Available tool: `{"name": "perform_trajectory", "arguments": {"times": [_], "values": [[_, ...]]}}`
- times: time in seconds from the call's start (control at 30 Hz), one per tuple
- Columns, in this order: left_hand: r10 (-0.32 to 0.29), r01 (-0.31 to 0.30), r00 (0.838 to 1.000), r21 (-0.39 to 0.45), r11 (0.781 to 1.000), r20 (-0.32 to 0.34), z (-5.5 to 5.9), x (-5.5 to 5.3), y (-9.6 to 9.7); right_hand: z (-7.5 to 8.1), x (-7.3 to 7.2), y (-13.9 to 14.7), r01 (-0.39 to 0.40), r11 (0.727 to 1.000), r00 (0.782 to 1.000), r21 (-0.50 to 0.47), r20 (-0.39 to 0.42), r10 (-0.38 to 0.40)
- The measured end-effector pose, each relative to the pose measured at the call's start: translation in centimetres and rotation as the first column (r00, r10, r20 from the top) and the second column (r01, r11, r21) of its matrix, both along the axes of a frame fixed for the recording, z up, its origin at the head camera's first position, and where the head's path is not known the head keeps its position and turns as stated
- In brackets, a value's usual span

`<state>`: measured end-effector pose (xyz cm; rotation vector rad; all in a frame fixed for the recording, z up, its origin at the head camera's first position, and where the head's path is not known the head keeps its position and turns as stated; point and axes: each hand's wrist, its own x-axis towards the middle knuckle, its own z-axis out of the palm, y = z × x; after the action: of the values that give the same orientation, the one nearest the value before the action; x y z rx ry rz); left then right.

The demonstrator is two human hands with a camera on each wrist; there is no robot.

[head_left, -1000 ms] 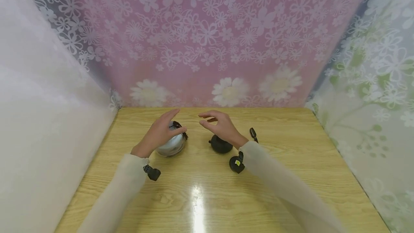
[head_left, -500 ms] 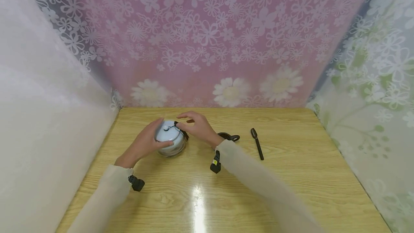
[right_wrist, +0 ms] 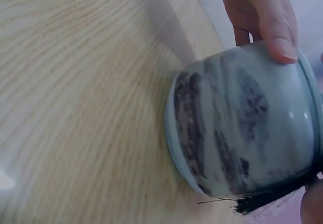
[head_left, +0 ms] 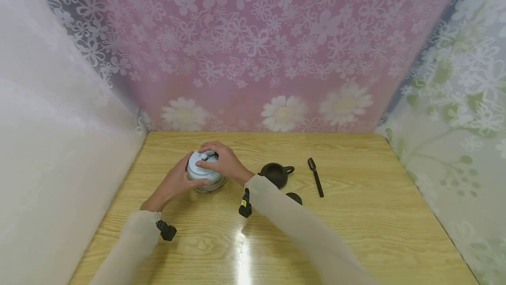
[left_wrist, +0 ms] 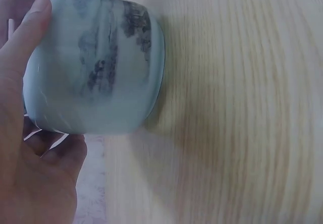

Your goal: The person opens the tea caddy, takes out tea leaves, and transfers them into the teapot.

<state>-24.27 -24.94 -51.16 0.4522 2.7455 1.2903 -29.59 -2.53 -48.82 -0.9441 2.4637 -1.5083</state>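
Observation:
A pale blue ceramic jar (head_left: 215,185) with dark landscape painting stands on the left of the wooden table. My left hand (head_left: 174,186) grips its side, and in the left wrist view the thumb (left_wrist: 33,24) lies along the painted wall. Over the top, my right hand (head_left: 225,162) holds the jar's lid (head_left: 193,164), thumb and fingers on either side of the small knob (head_left: 204,156). A black tassel (right_wrist: 267,196) hangs beside the jar in the right wrist view. The right fingertips are mostly out of that view.
Right of the jar sits a dark teapot (head_left: 283,182), uncovered, its handle pointing right. Its round black lid (head_left: 294,198) lies in front, partly behind the right sleeve (head_left: 292,214). A black scoop (head_left: 316,178) lies farther right. Patterned fabric walls surround the table (head_left: 356,214).
Both hands have come to the jar. The left hand has closed around its side, while the right moved left from above the teapot onto the jar's lid, uncovering the teapot and scoop.

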Motion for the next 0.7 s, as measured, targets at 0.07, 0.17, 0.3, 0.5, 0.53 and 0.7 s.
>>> {"name": "perform_trajectory", "arguments": {"times": [0.07,0.17,0.3,0.5,0.53,0.7], "values": [[-0.003,0.003,1.000,0.014,1.000,-0.009,-0.3,0.0,0.0,-0.3,0.2,-0.3,0.005,1.000,1.000,-0.021,-0.003,-0.005],[0.004,-0.004,1.000,0.026,1.000,-0.013,-0.5,0.1,0.0,-0.7,0.2,-0.7,0.023,0.998,1.000,-0.061,-0.017,-0.024],[0.034,-0.035,0.999,0.026,0.999,0.023,-0.4,0.3,0.1,-1.3,0.3,-1.2,0.047,0.994,0.998,-0.103,-0.026,-0.050],[0.055,-0.056,0.998,0.007,0.998,0.040,-0.2,0.7,0.1,-1.5,0.5,-1.6,0.058,0.990,0.997,-0.132,-0.038,-0.063],[0.052,-0.052,0.998,0.007,0.999,0.034,-0.2,0.7,0.1,-1.6,0.5,-1.6,0.058,0.990,0.997,-0.131,-0.045,-0.065],[0.032,-0.032,0.999,0.020,0.999,-0.004,-0.3,0.5,0.2,-1.9,0.3,-1.6,0.059,0.989,0.995,-0.138,-0.077,-0.070]]}}
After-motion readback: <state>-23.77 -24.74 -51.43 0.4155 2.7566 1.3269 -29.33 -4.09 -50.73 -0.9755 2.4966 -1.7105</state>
